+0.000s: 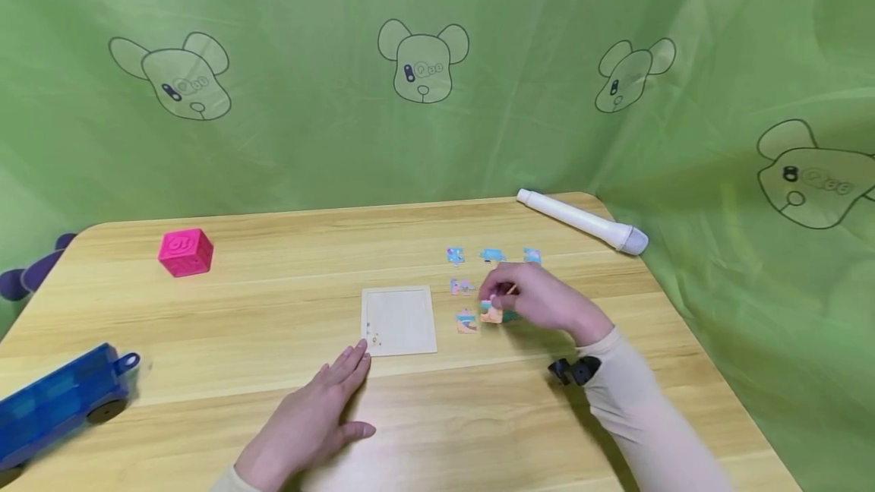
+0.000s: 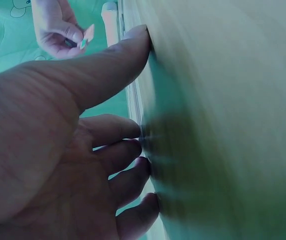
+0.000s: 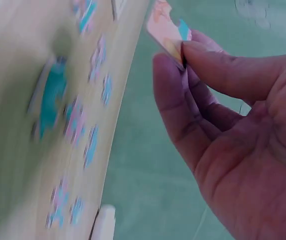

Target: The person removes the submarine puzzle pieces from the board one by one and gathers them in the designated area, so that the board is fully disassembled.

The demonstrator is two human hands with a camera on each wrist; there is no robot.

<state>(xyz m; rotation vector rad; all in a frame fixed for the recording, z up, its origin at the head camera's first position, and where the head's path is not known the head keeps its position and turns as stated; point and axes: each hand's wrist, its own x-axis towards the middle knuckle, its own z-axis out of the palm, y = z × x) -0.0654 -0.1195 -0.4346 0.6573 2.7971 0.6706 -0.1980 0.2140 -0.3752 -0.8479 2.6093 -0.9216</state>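
Note:
My right hand (image 1: 540, 298) pinches a puzzle piece (image 3: 164, 29) between thumb and index finger, raised above the table. The piece is peach-orange with a bit of teal. Several more pieces lie under and around that hand, among them a blue one (image 1: 492, 254), a peach and blue one (image 1: 466, 322) and a teal one (image 3: 53, 97). To their left is a square wooden puzzle board (image 1: 402, 321) with a raised rim and a small print in its lower left corner. My left hand (image 1: 311, 416) rests with extended fingers on the table, fingertips at the board's lower left corner.
On the wooden table (image 1: 273, 264), a pink cube (image 1: 186, 253) stands at the back left and a blue toy wagon (image 1: 64, 401) at the front left. A white toy microphone (image 1: 581, 222) lies along the back right. Green curtains (image 1: 307, 135) hang behind and to the right.

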